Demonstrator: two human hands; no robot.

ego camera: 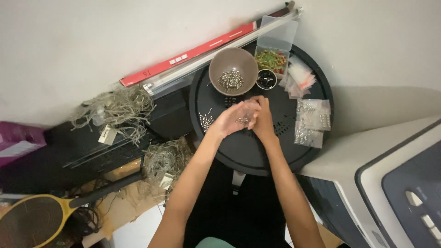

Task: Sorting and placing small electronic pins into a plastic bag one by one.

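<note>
Cupping small silvery metal pieces (242, 121) in our open left hand (235, 119). Our right hand (262, 115) touches it, fingers together picking at them, above the round black tray (239, 151).

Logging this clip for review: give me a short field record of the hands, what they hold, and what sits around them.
surface: round black tray
left hand: palm up, cupping small metal pieces
right hand: fingertips at the left palm
ahead: grey bowl of metal pieces, small black bowl, clear box of red and green bits
right side: clear bags
</note>
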